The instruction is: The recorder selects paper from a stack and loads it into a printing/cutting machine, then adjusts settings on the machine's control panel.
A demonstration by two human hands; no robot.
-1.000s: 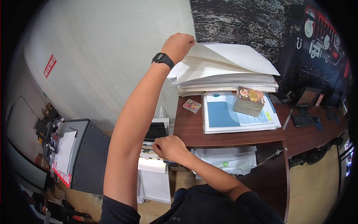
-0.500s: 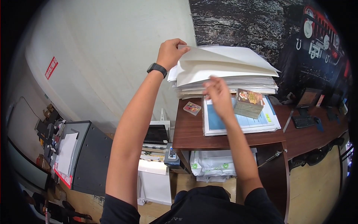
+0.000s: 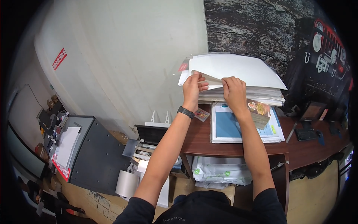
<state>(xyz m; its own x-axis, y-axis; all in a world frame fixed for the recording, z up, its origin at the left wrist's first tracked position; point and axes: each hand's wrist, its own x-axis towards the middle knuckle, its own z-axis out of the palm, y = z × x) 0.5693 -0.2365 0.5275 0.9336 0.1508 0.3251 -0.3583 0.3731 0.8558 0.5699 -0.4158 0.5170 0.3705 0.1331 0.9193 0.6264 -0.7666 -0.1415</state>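
A tall stack of large white paper sheets [image 3: 238, 69] lies at the back of the dark brown desk. My right hand [image 3: 235, 91] pinches the near edge of the top sheet, thumb and fingertips closed on it and lifting it a little. My left hand [image 3: 192, 89] is at the sheet's near left corner, fingers apart and loosely bent, palm side showing. Its thumb touches the raised edge, where a gap opens beneath the sheet. A block of small printed cards [image 3: 260, 115] stands on blue and white folders [image 3: 227, 127], partly behind my right wrist.
Near my left wrist is a small clear case [image 3: 201, 114] on the brown desk [image 3: 197, 140]. White plastic packages [image 3: 220, 171] fill the shelf below. A printer [image 3: 143, 145] and dark cabinet [image 3: 100, 156] stand left; a monitor and keyboard [image 3: 307, 134] sit right. A pale wall [image 3: 123, 56] rises behind.
My left hand has come down and right from the sheet's far left corner, and the raised sheet has dropped flatter. My right hand has moved up and right onto its near edge.
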